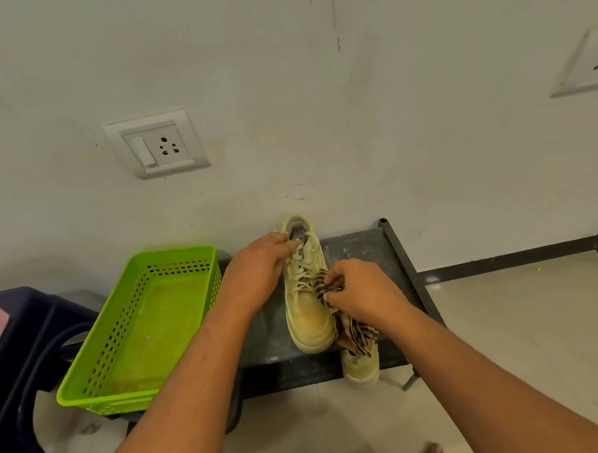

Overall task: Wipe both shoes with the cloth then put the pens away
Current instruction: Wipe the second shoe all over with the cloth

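Yellowish shoe (306, 315) on blk table (356, 247): L grip (258, 265) curled round its top, R grip (358, 292) pinches striped cloth (357, 333).

Before us we have a dark, speckled table (357, 251) set against the wall, and on it we find a pale yellow shoe (308, 315) standing toe toward us, a second shoe (360, 367) just beside it poking past the front edge, and a green basket (151, 318) at the left end.
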